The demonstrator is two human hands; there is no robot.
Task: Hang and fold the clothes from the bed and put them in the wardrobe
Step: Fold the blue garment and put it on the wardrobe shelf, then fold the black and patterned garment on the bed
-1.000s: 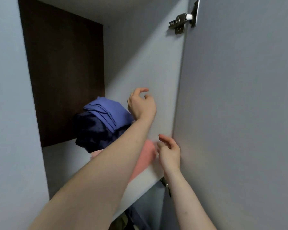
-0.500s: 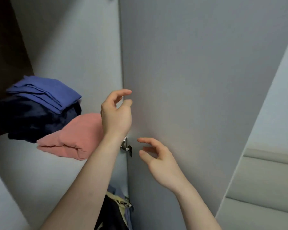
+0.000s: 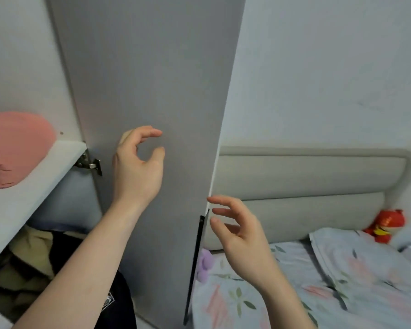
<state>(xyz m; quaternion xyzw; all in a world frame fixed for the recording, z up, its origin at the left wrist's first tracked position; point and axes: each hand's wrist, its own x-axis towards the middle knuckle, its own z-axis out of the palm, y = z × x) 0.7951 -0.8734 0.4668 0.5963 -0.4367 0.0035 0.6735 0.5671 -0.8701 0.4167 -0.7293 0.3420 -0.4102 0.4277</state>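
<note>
While both hands hold nothing, left hand [image 3: 138, 172] fingers [image 3: 150, 133] curl loosely and right hand [image 3: 241, 236] fingers [image 3: 223, 201] spread; pink folded garment [image 3: 14, 148] lies well left of them on wardrobe shelf [image 3: 33, 184].

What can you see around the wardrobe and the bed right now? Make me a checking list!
Surface: white wardrobe shelf, seen at the left.
Job's things: pink folded garment lies on the shelf; dark and tan clothes sit below it.
Clutter: red toy by the headboard; purple toy on the floral bedding.
Grippers: left hand loosely curled in front of the open wardrobe door, holding nothing; right hand open beside the door's edge, holding nothing.
Cables: nothing seen.
Surroundings: metal hinge where door meets shelf; pale wall behind the bed.
</note>
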